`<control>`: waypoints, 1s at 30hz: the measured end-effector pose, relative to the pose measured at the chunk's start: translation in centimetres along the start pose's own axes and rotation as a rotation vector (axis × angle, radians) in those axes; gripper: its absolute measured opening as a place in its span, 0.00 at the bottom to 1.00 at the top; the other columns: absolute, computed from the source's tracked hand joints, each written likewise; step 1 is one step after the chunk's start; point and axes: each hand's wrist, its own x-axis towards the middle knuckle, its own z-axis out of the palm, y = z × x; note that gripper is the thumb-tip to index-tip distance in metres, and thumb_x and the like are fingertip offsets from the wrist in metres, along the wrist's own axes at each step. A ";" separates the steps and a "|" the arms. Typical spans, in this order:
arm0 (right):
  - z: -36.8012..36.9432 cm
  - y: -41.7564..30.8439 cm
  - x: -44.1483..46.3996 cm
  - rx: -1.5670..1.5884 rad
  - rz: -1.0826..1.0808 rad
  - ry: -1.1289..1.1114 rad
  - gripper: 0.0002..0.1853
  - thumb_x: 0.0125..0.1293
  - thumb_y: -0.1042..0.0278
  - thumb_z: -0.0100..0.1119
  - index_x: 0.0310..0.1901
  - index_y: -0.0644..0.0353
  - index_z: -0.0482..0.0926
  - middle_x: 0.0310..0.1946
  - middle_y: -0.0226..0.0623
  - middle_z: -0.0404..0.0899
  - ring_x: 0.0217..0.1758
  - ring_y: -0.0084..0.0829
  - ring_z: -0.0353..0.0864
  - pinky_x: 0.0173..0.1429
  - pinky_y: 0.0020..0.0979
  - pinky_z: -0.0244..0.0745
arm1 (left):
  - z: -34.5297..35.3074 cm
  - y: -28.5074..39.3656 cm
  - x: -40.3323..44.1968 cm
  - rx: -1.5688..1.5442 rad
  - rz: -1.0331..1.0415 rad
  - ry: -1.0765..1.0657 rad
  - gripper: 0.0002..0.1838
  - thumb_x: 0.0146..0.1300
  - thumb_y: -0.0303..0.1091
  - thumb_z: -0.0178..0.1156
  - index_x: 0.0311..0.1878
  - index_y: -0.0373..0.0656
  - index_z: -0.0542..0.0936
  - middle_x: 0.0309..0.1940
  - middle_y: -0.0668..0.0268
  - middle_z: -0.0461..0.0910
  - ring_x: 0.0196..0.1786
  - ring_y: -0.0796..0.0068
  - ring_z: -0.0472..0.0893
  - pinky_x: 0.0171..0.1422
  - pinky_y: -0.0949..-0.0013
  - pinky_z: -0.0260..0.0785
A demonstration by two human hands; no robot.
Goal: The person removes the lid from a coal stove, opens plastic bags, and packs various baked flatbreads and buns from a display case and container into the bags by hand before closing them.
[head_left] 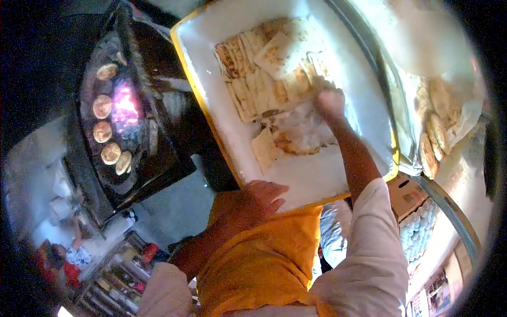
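A large white tub (317, 193) with a yellow rim holds folded, browned flatbreads (253, 92) laid in rows. One square flatbread (280, 55) lies loose on top of them. My right hand (331, 103) reaches into the tub with its fingers closed at the right end of the rows; the hand itself hides what is between the fingertips. Just below it, a thin, partly see-through sheet (301, 132) lies over more browned bread. At the near rim rests my left hand (264, 194), fingers stretched out over the tub's edge.
On the left, round breads (102, 106) sit around glowing coals (125, 105) in a dark grill. More long breads (435, 140) lie at the right. Below those are a cardboard box (404, 195) and stacked egg trays (417, 232). Another person (66, 259) is at lower left.
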 end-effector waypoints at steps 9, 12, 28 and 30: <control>-25.6 -5.9 -24.5 1.817 0.441 0.403 0.11 0.74 0.57 0.53 0.46 0.56 0.76 0.32 0.24 0.75 0.26 0.17 0.72 0.28 0.23 0.71 | -11.8 11.5 5.3 -1.300 -0.315 0.328 0.41 0.64 0.51 0.66 0.73 0.46 0.60 0.70 0.58 0.65 0.70 0.58 0.69 0.73 0.51 0.63; -31.3 -6.7 -32.3 2.077 0.241 0.388 0.17 0.70 0.67 0.55 0.58 0.61 0.73 0.50 0.39 0.80 0.36 0.28 0.83 0.37 0.30 0.84 | -16.3 20.0 6.0 -1.490 0.030 0.239 0.30 0.69 0.35 0.54 0.73 0.43 0.61 0.67 0.56 0.70 0.71 0.57 0.69 0.77 0.49 0.61; -41.0 2.4 -45.2 0.269 -0.214 1.385 0.24 0.58 0.65 0.73 0.56 0.63 0.81 0.53 0.56 0.80 0.59 0.52 0.81 0.60 0.43 0.81 | -26.1 40.7 19.6 0.586 1.060 0.671 0.07 0.59 0.32 0.65 0.34 0.43 0.75 0.38 0.57 0.79 0.47 0.53 0.79 0.52 0.49 0.68; -42.8 1.6 -44.4 0.199 -0.250 1.366 0.22 0.56 0.67 0.72 0.54 0.63 0.83 0.53 0.54 0.81 0.58 0.52 0.82 0.59 0.43 0.81 | -27.0 42.6 19.6 0.152 0.980 0.432 0.08 0.62 0.32 0.60 0.32 0.40 0.74 0.28 0.54 0.77 0.36 0.52 0.79 0.43 0.53 0.69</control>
